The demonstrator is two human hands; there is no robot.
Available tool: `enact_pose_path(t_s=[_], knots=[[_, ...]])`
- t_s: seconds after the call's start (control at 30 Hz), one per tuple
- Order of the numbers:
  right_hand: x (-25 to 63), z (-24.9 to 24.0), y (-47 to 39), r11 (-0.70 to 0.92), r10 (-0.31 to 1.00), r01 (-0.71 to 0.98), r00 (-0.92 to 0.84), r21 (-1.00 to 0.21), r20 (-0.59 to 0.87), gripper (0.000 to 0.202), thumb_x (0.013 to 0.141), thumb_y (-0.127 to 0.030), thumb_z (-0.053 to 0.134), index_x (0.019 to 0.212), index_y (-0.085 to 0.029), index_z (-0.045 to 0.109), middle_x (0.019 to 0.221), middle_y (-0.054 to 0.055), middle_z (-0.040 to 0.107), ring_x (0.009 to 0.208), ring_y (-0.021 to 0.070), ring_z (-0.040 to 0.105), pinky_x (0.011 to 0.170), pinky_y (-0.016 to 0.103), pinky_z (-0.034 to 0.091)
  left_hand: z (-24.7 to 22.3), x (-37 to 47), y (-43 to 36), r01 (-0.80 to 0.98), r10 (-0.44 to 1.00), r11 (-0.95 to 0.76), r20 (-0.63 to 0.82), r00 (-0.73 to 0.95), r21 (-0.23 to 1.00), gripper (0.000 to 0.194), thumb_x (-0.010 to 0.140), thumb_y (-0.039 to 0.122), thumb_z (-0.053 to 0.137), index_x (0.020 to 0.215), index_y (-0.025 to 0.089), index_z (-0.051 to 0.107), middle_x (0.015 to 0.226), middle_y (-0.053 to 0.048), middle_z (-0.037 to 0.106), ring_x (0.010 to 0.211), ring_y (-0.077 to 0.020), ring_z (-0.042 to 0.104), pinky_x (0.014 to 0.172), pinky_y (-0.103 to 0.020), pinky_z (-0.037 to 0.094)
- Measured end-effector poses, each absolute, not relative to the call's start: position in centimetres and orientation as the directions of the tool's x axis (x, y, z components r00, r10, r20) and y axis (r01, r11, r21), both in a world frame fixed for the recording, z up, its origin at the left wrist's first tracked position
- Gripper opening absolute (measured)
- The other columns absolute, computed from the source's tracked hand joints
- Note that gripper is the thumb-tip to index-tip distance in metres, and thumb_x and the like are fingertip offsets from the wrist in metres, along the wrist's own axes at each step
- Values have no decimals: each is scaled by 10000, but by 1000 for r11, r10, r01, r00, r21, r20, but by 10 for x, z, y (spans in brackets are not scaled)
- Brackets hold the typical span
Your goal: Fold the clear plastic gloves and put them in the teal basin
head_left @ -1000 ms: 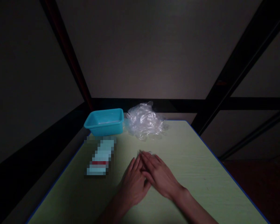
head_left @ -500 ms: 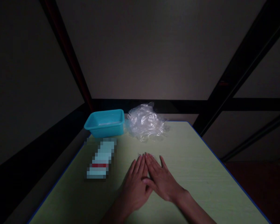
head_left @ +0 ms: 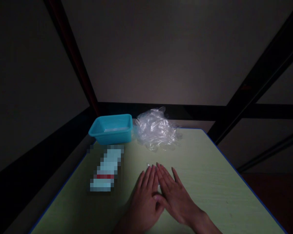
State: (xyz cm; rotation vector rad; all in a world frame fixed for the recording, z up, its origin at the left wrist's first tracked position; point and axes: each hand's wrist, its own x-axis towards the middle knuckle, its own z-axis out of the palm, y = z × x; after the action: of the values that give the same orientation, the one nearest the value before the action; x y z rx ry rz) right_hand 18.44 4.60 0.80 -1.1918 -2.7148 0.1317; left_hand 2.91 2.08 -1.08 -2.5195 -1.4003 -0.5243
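My left hand (head_left: 144, 198) lies palm down, fingers stretched out flat toward the far side of the table. Beside it my right hand (head_left: 176, 195) is flat too, angled inward, its little finger spread a little apart. The fingertips of both hands almost meet, and the thumbs cross or touch. A small edge of clear thin plastic (head_left: 148, 165) peeks out just beyond the left fingertips; the rest of it is hidden under my hands. Past my fingers sits a crumpled heap of clear, thin plastic pieces (head_left: 157, 130), which look like disposable gloves.
A turquoise plastic basin (head_left: 114, 138) stands at the table's far left corner. In front of it lies a pixelated pale, oblong item with a red band (head_left: 107, 167). The pale green table (head_left: 210, 182) has a blue edge, and a wall rises behind it.
The view has shifted slightly, so everything sits a little lower and further right. My hands stay flat together, and less of the clear plastic shows past the fingertips.
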Motion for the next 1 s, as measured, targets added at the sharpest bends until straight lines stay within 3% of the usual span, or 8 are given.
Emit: enact_pose_path(t_s=[0.17,0.5,0.8,1.0], knots=[[186,4,47,695,719,704,-675,-147,163,738,932,-493,325,1442,-115,-52,1466,187,221,1355,303,235,1041,592,258,-12,30,21,855,795,-518,381,473,21,728,744,258,506,1393,16,283,1465,-175,300,1382,-291,152,1091,-421,152],[181,10,45,607,791,762,-607,-223,80,660,931,-502,308,1429,-77,230,1466,171,237,1366,280,214,1080,555,213,-13,28,22,848,795,-530,359,488,22,726,794,295,470,1421,33,214,1470,-173,286,1369,-289,209,1078,-434,219],[180,19,44,576,800,765,-600,-288,6,673,931,-505,291,1429,-57,223,1478,176,188,1378,280,159,1090,572,147,-11,26,23,853,809,-522,317,495,0,684,815,314,475,1396,15,275,1467,-187,274,1363,-302,222,1082,-437,235],[189,28,48,583,782,725,-623,-365,11,692,917,-483,375,1443,-76,184,1479,201,191,1378,282,159,1081,582,148,-6,26,22,849,826,-525,281,489,62,718,861,383,457,1408,-9,205,1472,-227,226,1373,-308,176,1072,-450,264]])
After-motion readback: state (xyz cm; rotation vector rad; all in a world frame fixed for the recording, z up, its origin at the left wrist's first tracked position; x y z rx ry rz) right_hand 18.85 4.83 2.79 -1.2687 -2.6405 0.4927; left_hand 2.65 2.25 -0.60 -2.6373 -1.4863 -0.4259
